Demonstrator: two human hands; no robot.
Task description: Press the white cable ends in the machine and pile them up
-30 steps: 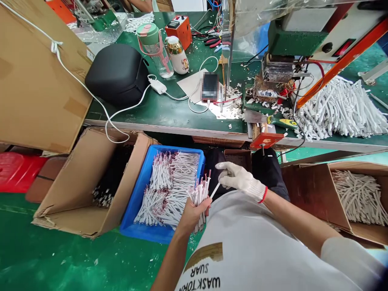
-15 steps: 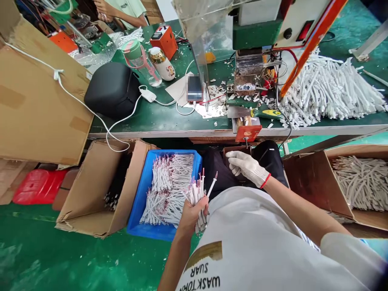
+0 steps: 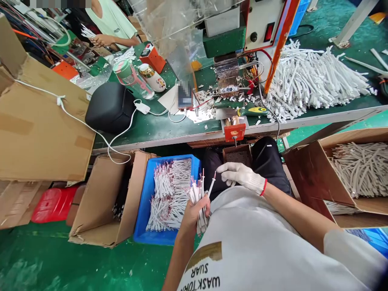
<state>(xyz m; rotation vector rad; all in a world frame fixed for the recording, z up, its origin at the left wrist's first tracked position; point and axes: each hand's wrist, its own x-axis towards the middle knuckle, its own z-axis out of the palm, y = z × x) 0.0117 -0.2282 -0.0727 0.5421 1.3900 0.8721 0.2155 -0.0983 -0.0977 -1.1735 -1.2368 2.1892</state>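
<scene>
My bare left hand [image 3: 194, 212] is closed round a bundle of short white cable pieces [image 3: 198, 194] with red wire tips, held upright over my lap. One piece [image 3: 211, 186] sticks out of the bundle to the right. My right hand [image 3: 241, 176], in a white knit glove with a red cuff, hovers just right of that piece with fingers loosely spread and nothing in them. Left of my knees a blue bin [image 3: 145, 210] holds many more such pieces.
A green bench [image 3: 157, 125] carries a press machine [image 3: 230, 48], a heap of white cable pieces [image 3: 315, 81], a black case [image 3: 110, 107], bottles and a phone. Cardboard boxes stand at left [image 3: 100, 218] and right [image 3: 306, 178]. Another person sits at the far left [image 3: 110, 24].
The camera has tilted up, showing more of the bench and machine. My right hand drew back from under the bench edge toward the bundle. The left hand kept its hold.
</scene>
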